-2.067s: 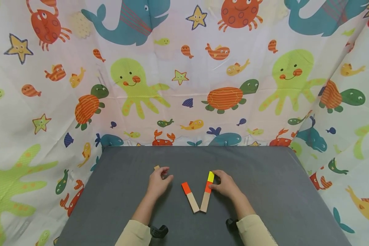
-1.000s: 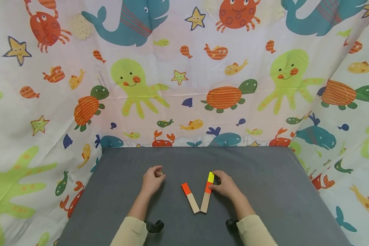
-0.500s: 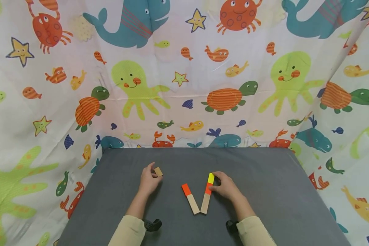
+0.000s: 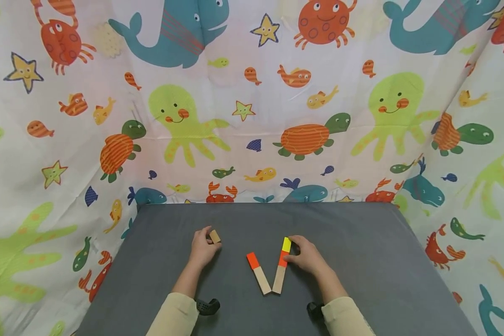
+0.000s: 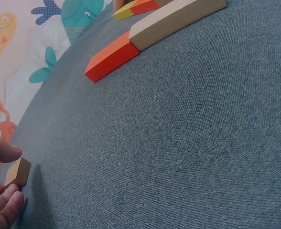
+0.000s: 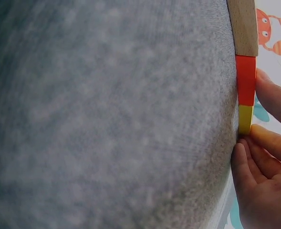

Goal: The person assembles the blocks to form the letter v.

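Note:
My left hand [image 4: 203, 247] pinches a small plain wooden block [image 4: 215, 236] between thumb and fingertips, close over the grey table. The left wrist view shows that block [image 5: 18, 172] between the fingertips at the lower left edge. My right hand [image 4: 308, 254] rests beside a row of blocks: its fingertips are on the end of the yellow block [image 4: 287, 244], its thumb against the orange block [image 4: 283, 258]. Below them lies a long plain block [image 4: 279, 279]. A second row, an orange block [image 4: 253, 260] and a long plain block [image 4: 262, 280], leans to meet it in a V.
The grey cloth-covered table [image 4: 361, 289] runs back to a curtain [image 4: 252, 140] printed with sea animals, which also hangs along both sides. A dark strap-on camera [image 4: 208, 307] sits at the left wrist and another [image 4: 316, 310] at the right.
My left hand has drawn back a little to the left, and the small wooden block has turned into clearer sight in its fingertips. The right hand and both rows stay put.

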A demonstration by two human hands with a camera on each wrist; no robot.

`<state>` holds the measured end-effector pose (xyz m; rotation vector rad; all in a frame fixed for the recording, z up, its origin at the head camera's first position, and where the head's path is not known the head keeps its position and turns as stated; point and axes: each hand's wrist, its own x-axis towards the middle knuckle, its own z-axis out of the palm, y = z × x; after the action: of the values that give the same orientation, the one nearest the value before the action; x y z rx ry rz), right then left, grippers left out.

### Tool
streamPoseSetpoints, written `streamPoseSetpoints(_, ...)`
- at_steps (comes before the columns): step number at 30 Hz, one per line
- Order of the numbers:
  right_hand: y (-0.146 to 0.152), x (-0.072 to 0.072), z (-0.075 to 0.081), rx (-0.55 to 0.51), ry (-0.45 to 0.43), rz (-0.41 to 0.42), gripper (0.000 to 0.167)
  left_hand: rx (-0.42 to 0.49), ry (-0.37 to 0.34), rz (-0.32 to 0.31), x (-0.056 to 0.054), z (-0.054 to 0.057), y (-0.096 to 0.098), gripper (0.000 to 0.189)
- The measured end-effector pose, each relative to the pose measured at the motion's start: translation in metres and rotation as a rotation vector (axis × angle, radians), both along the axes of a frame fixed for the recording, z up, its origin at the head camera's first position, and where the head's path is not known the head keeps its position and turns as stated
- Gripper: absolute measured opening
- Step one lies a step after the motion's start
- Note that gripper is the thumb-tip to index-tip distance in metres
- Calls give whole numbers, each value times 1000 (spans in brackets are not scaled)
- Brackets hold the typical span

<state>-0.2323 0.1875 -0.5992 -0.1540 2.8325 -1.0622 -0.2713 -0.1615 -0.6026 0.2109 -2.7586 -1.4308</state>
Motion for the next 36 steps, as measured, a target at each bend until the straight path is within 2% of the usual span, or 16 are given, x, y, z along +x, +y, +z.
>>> streamPoseSetpoints(4,-2,2,-1,-6,7,-1,70,-13,-12,12,0,-3,-2,72)
streamPoseSetpoints(13,-3,4,-3,-10,7,-16,70,-78,15,5,1,-12,-4,72)
streamPoseSetpoints(23,-1,7,-7,-8,15,-16,69,-133,30,-7,7,-14,-1,60)
streamPoseSetpoints(29,-1,8,-11,-15,25,-17,69,-111,47,-10,11,-15,2,51)
streamPoseSetpoints(36,1,10,-11,-20,28,-21,69,-94,100,2,15,-12,7,53)
